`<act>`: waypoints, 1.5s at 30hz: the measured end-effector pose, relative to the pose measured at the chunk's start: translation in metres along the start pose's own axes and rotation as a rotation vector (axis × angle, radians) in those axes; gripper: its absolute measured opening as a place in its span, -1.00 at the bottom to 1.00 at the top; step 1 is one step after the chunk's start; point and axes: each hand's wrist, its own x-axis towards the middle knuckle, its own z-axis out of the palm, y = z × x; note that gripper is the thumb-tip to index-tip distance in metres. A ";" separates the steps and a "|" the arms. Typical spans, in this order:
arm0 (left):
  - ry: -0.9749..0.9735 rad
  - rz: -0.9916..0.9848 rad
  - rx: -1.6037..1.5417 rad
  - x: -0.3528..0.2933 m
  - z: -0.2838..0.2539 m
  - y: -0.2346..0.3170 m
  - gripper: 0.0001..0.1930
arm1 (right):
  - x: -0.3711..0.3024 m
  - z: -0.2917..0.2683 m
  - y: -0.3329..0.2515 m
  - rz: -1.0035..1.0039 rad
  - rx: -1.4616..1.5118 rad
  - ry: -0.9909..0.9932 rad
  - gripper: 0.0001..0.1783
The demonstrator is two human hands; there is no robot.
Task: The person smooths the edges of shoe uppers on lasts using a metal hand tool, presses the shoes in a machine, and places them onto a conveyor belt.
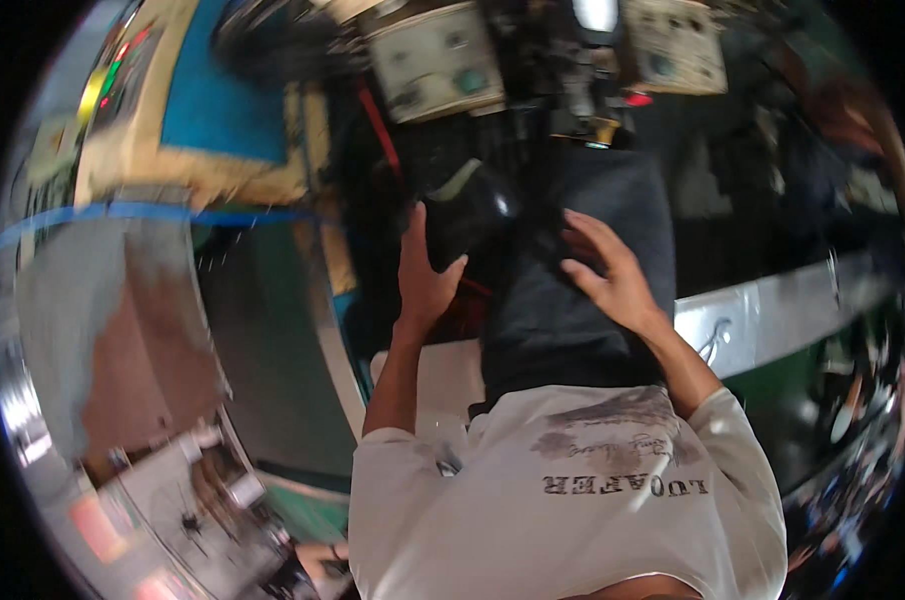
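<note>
My left hand (428, 275) hangs in front of me, its thumb and fingers apart and nothing visible between them. A dark, glossy, rounded thing (488, 205) with a pale greenish strip lies just beyond it; blur hides its kind and whether my fingertips touch it. To the right, my right hand (616, 285) hovers over my dark-trousered lap (583, 330), thumb spread from the curved fingers. No object shows in that palm. The two hands face each other with a gap between them.
Ahead stand two pale machine boxes (438, 65) (676, 50) with dark machine parts between them. A blue-topped, wood-edged bench (223, 90) is at the far left, crossed by a blue hose (123, 210). A grey metal ledge (773, 315) runs along the right.
</note>
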 end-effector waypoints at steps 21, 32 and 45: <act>-0.340 -0.971 1.116 -0.155 -0.241 -0.441 -0.25 | 0.008 -0.060 0.028 0.366 -0.538 -0.034 -0.72; -0.121 -0.423 0.963 -0.054 -0.114 -0.412 -0.61 | -0.223 -0.179 0.102 0.759 -0.763 0.639 -0.49; -0.219 -0.215 -0.018 0.012 0.033 -0.109 -0.57 | -0.599 -0.130 0.129 1.626 -0.782 0.809 0.36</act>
